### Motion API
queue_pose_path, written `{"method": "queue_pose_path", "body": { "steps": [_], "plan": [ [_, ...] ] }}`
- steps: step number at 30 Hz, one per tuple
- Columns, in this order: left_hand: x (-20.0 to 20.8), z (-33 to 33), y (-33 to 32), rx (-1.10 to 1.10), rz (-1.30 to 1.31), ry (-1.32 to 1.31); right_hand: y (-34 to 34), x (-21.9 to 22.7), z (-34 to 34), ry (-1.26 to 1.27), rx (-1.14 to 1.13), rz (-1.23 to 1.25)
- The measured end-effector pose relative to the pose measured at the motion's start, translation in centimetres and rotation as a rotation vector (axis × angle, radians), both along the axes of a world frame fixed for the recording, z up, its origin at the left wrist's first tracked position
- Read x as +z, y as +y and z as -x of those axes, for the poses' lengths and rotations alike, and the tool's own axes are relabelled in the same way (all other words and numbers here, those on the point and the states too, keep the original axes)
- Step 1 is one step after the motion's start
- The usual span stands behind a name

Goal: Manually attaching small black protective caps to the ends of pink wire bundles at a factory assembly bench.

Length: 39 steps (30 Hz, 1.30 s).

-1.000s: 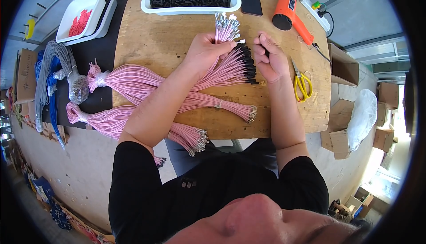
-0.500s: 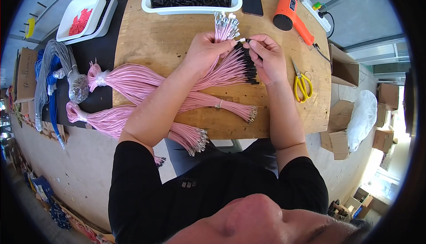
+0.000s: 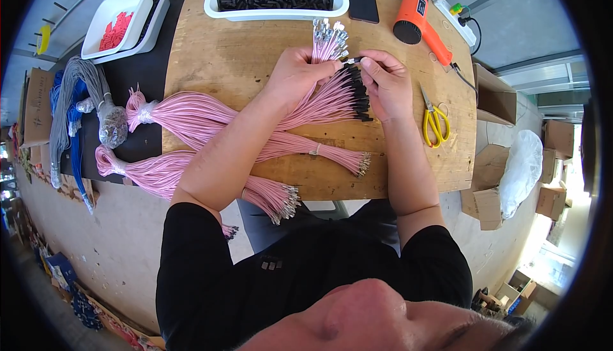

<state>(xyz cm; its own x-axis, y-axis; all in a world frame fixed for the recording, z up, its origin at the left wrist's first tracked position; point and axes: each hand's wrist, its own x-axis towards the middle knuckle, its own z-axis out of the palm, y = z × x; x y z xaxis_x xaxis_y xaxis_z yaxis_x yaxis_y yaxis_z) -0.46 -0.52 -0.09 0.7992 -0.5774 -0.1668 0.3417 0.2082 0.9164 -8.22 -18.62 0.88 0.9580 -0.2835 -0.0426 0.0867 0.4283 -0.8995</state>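
left hand (image 3: 297,75) and right hand (image 3: 389,86) nearly meet, fingertips pinched.

Wooden table (image 3: 217,51) bearing pink wires (image 3: 198,113), white tray (image 3: 274,14), heat gun (image 3: 410,16), scissors (image 3: 432,110)

Pink wires (image 3: 324,101), black sleeves (image 3: 359,96)

Head view: left unit of a side-by-side fisheye pair, head-worn. Looks steeply down from above the near side of the wooden table (image 3: 217,51), facing across it to the far side. Black shirt (image 3: 211,274) close to lens, filling the near part; left hand (image 3: 300,73) and right hand (image 3: 387,83) farther off. Wide coverage: floor (image 3: 128,236) included left and right; straight edges bend toward the rim.
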Motion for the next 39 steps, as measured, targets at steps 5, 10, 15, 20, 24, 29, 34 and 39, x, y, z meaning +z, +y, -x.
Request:
{"method": "queue_pose_path", "body": {
  "steps": [5, 10, 15, 20, 24, 29, 34, 39],
  "plan": [
    [0.3, 0.1, 0.1, -0.012, 0.003, -0.001, 0.0, -0.1, 0.0, -0.003, -0.007, 0.009],
    [0.5, 0.3, 0.1, -0.012, 0.005, 0.002, 0.1, -0.1, 0.0, -0.005, 0.002, 0.003],
    [0.6, 0.3, 0.1, -0.006, 0.007, 0.0, -0.1, -0.3, -0.1, -0.025, 0.023, 0.012],
    [0.6, 0.3, 0.0, -0.011, 0.045, 0.047, -0.3, -0.1, 0.0, -0.029, 0.007, 0.023],
    [-0.3, 0.0, 0.1, -0.008, 0.037, 0.011, -0.8, 0.7, -0.1, 0.069, 0.066, -0.158],
    [0.1, 0.2, 0.0, -0.017, -0.003, -0.04, -1.3, 0.2, -0.1, 0.097, 0.159, -0.259],
    [0.3, 0.3, 0.1, -0.011, -0.01, -0.063, -1.4, -0.2, -0.2, 0.098, 0.182, -0.238],
    [0.4, 0.4, 0.1, -0.018, -0.028, -0.079, -1.4, -0.6, -0.2, 0.095, 0.213, -0.221]
  ]
}}
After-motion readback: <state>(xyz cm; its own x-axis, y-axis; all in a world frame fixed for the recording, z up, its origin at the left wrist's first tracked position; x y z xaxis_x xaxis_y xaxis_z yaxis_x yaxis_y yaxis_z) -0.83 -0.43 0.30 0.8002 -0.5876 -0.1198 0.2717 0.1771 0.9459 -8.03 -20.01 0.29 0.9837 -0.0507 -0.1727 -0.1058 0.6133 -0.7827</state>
